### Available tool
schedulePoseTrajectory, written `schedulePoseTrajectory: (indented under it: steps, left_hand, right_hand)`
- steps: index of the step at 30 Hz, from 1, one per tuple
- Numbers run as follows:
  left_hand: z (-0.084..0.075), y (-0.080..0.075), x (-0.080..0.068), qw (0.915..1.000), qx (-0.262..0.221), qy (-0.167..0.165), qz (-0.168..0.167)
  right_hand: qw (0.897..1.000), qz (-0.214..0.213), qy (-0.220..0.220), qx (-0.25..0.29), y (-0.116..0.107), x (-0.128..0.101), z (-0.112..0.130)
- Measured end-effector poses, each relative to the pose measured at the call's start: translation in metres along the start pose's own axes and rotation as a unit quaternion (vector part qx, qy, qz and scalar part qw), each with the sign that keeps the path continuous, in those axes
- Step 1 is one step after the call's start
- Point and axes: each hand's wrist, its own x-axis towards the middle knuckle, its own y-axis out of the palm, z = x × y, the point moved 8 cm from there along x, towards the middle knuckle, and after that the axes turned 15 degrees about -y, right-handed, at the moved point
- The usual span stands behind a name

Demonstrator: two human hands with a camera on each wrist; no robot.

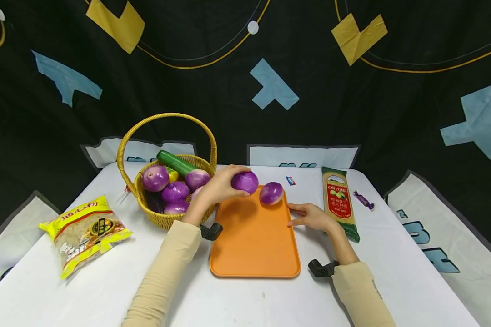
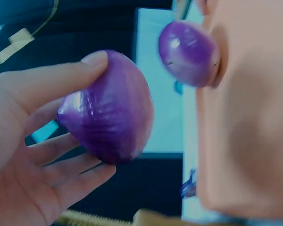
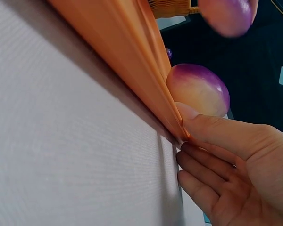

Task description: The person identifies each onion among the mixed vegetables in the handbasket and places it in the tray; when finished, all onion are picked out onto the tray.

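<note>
Holding onion (image 1: 247,182) in fingers of left hand (image 1: 217,188), near far edge of tray (image 1: 253,247); touching its side with parted fingers of right hand (image 1: 312,217). Possibly dislodging second onion (image 1: 271,194) through careless lowering.

In the head view, the table (image 1: 262,302) is brightly and evenly lit, while the backdrop (image 1: 212,106) is left very dark. Soft shadows are cast across the tray (image 1: 253,250). The left wrist view is tinted blue, with glints caught on the held onion (image 2: 115,110). In the greyer right wrist view, that onion appears slightly blurred.
</note>
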Motion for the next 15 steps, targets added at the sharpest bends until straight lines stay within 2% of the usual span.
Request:
schedulePoseTrajectory:
  steps: [3,6,9,15]
  left_hand:
    - [0.000,0.018,0.013,0.9997,0.015,-0.004,0.021]
    - [0.007,0.032,0.021,0.9986,0.031,-0.018,0.038]
    - [0.014,0.043,0.024,0.9976,0.044,-0.032,0.043]
    - [0.027,0.056,0.024,0.9969,0.039,-0.049,0.047]
  right_hand:
    - [1.000,0.000,-0.007,0.000,0.001,0.000,0.000]
    - [1.000,0.002,-0.010,0.000,0.002,0.000,0.001]
    - [1.000,0.001,-0.004,-0.001,0.001,-0.001,0.002]
    - [1.000,0.001,0.002,-0.005,-0.001,-0.001,0.001]
